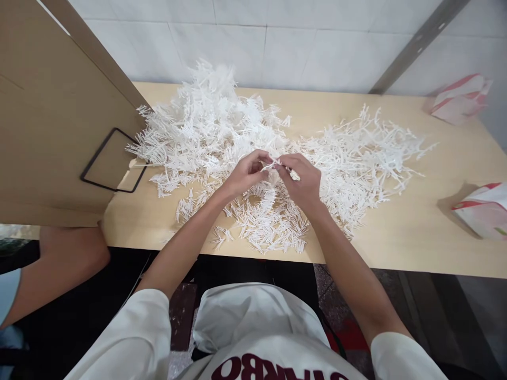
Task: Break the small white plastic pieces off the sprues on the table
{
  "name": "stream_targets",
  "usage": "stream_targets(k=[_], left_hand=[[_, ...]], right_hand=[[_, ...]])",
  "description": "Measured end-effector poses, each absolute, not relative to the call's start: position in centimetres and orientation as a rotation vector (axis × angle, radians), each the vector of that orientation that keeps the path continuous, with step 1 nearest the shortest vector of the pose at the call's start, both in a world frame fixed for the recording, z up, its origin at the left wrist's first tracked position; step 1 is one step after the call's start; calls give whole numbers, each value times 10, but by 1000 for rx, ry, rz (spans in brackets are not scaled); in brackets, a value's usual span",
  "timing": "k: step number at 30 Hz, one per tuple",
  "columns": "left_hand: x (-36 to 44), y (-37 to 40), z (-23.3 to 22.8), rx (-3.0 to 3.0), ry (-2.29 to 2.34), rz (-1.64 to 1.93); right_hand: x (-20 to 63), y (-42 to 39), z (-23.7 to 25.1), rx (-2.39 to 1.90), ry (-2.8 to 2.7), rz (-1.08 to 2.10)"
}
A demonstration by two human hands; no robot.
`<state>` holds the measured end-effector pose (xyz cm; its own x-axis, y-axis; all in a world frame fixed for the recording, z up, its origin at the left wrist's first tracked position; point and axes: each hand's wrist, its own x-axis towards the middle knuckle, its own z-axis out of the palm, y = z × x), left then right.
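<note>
My left hand (247,174) and my right hand (301,180) meet above the middle of the wooden table (415,232), both pinching one small white plastic sprue piece (276,164) between their fingertips. Under and in front of my hands lies a heap of small loose white plastic sticks (269,227). A tall pile of white branched sprues (202,124) fills the left rear. A flatter spread of bare white sprue frames (356,153) lies to the right.
A brown cardboard box (47,116) with a black-outlined handle hole leans over the table's left end. Two pink-and-white bags (461,97) (485,211) sit at the right. White tiled wall behind. Another person's knee (67,258) shows at the lower left.
</note>
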<state>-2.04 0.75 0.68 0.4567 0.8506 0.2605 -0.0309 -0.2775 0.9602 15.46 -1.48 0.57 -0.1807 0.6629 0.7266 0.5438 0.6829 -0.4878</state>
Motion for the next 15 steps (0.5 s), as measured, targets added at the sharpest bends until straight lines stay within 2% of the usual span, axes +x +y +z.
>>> stream_targets(k=[5, 7, 15], left_hand=[[-15, 2, 7, 1936, 928, 1009], [-14, 0, 7, 2009, 976, 1008], [-24, 6, 6, 2029, 1289, 1033]], right_hand=[[153, -17, 7, -1007, -1518, 496], [149, -18, 8, -987, -1442, 546], [143, -30, 1, -887, -1243, 251]])
